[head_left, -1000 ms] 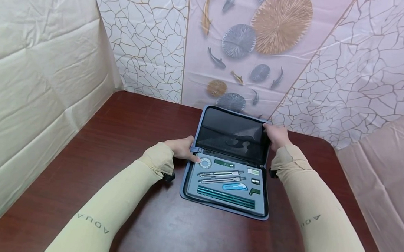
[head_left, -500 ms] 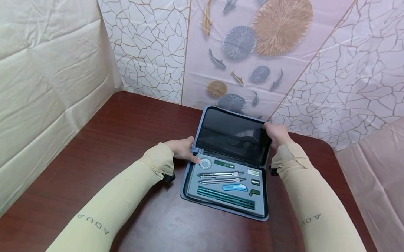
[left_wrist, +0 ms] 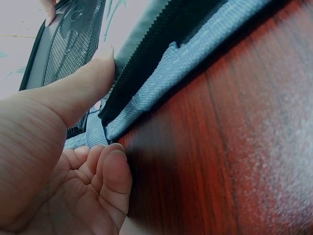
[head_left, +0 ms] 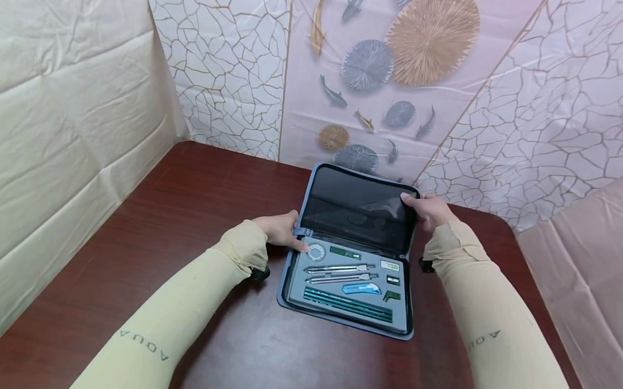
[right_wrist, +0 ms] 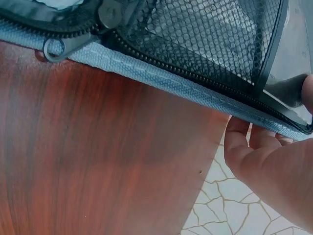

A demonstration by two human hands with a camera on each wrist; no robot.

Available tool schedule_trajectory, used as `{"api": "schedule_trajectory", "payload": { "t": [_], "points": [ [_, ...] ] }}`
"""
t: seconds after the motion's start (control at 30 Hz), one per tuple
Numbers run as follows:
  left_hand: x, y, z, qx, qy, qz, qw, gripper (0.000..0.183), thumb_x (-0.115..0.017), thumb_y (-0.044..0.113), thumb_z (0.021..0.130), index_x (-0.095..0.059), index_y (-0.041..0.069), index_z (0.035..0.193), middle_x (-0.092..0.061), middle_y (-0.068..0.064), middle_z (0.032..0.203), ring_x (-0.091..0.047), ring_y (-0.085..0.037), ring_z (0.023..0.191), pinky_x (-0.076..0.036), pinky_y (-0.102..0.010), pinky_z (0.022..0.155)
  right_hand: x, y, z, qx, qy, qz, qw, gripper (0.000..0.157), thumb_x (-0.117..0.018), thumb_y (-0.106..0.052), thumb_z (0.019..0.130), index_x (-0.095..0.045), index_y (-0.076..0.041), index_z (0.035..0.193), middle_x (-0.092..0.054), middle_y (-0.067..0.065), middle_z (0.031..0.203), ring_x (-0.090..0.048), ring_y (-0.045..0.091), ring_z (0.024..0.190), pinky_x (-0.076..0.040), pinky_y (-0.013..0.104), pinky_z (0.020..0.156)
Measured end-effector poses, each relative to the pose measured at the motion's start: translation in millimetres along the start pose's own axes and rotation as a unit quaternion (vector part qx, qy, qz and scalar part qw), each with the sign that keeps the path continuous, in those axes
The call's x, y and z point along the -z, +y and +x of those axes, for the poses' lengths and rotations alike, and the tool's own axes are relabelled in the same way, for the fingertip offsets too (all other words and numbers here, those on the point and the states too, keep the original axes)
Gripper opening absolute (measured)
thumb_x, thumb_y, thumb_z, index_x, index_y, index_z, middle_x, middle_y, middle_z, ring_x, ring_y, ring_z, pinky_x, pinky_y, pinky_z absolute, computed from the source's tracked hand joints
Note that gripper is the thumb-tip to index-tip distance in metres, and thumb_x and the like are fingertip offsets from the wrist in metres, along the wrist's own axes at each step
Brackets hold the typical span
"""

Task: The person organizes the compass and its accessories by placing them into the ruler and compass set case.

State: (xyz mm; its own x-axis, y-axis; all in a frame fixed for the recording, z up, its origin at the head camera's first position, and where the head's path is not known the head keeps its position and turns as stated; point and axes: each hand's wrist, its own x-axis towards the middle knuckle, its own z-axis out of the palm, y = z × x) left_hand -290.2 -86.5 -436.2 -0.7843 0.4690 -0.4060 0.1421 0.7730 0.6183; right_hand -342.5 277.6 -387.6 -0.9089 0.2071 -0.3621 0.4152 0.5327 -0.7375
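An unzipped blue fabric case (head_left: pixel 363 199) lies unfolded on the table, its lid tilted up at the back. Its grey tray (head_left: pixel 399 319) holds two silver compasses (head_left: pixel 340 269), green pencils (head_left: pixel 348 304), a blue utility knife (head_left: pixel 362 288), a white ring-shaped piece (head_left: pixel 317 252) and small green items. My left hand (head_left: pixel 278 229) grips the case's left side by the fold, thumb on the tray edge beside the ring and fingers curled outside. My right hand (head_left: pixel 430 210) pinches the lid's upper right corner, thumb inside, fingers behind it, as the right wrist view shows.
The dark red wooden table (head_left: pixel 214 179) extends around the case. A patterned cloth backdrop (head_left: pixel 233 71) stands right behind the lid, and pale fabric walls (head_left: pixel 77 106) close off both sides. A zipper pull (right_wrist: pixel 61 48) hangs at the case's right edge.
My right hand has shifted slightly to the right and down at the lid corner, its thumb reaching further over the inner face. The left hand and the case stay in place.
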Motion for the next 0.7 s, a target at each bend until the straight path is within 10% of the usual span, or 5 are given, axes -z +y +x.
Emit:
{"api": "schedule_trajectory", "payload": {
  "t": [0.4,0.7],
  "points": [
    [-1.2,3.8,2.6,-0.004,-0.003,-0.004,1.0000,0.062,-0.075,0.044,0.083,-0.038,0.005,0.114,-0.048,-0.011,0.100,-0.047,-0.023,0.096,-0.037,-0.033,0.079,2.5,9,-5,0.003,0.017,0.047,0.999,0.042,-0.065,-0.045,0.090,-0.043,-0.010,0.093,-0.044,0.007,0.092,-0.047,0.023,0.077,-0.043,0.039,0.070],
    [-2.3,0.5,0.6,0.000,0.000,-0.028,0.9996,0.062,-0.076,0.041,0.083,-0.036,0.004,0.112,-0.039,-0.009,0.090,-0.043,-0.022,0.085,-0.035,-0.034,0.073,6.4,38,-13,0.038,-0.101,0.040,0.993,0.051,-0.057,-0.035,0.098,-0.045,0.000,0.134,-0.057,0.014,0.117,-0.055,0.026,0.107,-0.046,0.043,0.095]
  ]
}}
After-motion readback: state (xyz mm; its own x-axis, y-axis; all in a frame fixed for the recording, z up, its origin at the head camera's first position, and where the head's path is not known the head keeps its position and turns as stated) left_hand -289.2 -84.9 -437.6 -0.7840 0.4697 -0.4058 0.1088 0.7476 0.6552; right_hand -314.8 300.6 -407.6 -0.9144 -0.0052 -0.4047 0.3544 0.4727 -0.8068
